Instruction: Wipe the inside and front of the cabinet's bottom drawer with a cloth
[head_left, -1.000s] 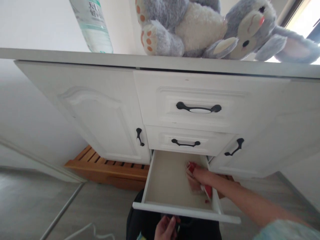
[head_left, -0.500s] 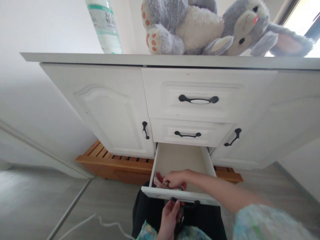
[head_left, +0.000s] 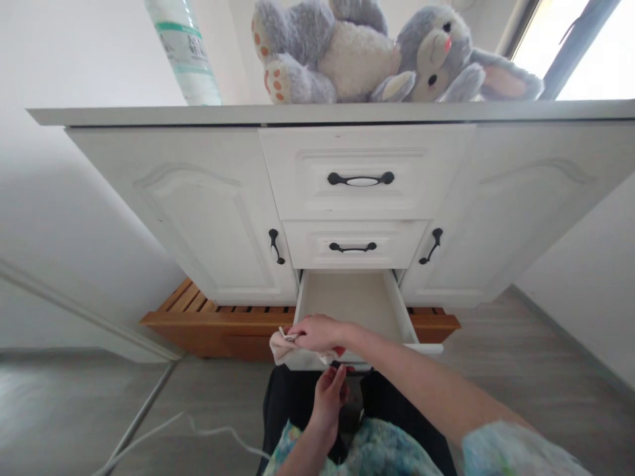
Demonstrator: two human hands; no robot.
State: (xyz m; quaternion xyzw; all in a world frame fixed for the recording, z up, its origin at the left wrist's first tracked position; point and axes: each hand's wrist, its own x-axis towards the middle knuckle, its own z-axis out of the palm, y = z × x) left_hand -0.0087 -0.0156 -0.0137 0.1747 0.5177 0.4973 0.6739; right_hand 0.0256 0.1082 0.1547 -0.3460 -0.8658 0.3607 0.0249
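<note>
While the right hand [head_left: 317, 332] is closing its fingers around a small crumpled cream cloth with red patches [head_left: 282, 345], that cloth is hanging over the front left corner of the open white bottom drawer [head_left: 347, 301], partly outside it. Just below the right hand, the left hand [head_left: 331, 391] is sitting under the drawer front with its fingers curled loosely upward, thumb and fingertips close together; whether it is touching the dark handle there cannot be told. Judging from this, the step in hand is wiping or lifting the cloth at the drawer's front edge, with the interior behind the hand showing bare. A next move would call for a firm grip on the cloth and a steady drawer front.

Above the hands, 2 closed white drawers with black handles [head_left: 360, 178] are stacking up the white cabinet [head_left: 208, 198], flanked by 2 panelled doors. Further up, on the cabinet top, a grey and cream plush rabbit [head_left: 377, 56] is lying on its side beside a clear plastic bottle with a green label [head_left: 183, 49]. To the left of the hands, a slatted wooden platform [head_left: 208, 317] is resting beneath the cabinet, and a white cable [head_left: 198, 430] is trailing across the grey floor.
</note>
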